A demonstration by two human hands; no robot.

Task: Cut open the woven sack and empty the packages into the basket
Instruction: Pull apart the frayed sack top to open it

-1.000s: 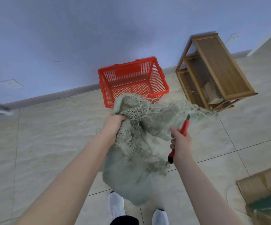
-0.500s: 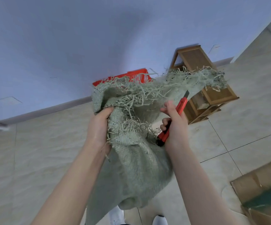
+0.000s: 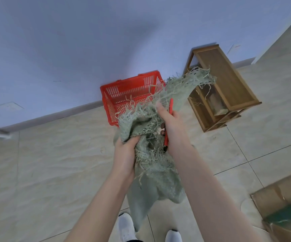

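Woven sack, pale green and heavily frayed, is held up in the air by both bare hands over the tiled floor, just on the near side of the red basket. The left grip has its fingers curled round a bunched fold of cloth just below the sack's torn mouth. The right grip is closed round a red utility knife. The knife's handle runs up and down through the fist, with one end showing above the fingers and the other below the palm. The same fingers also press into the loose weave. Whether the blade is out cannot be told.

From the hands, the ragged top flap rises to the right. In this view its strands cross the basket's near right corner and the lower left of a wooden shelf unit. The sack's lower part hangs limp between the forearms, down towards a pair of white shoes.

The basket stands on the floor against a blue wall, and the shelf unit stands just to its right. A cardboard box sits at the lower right edge, well apart from the basket.
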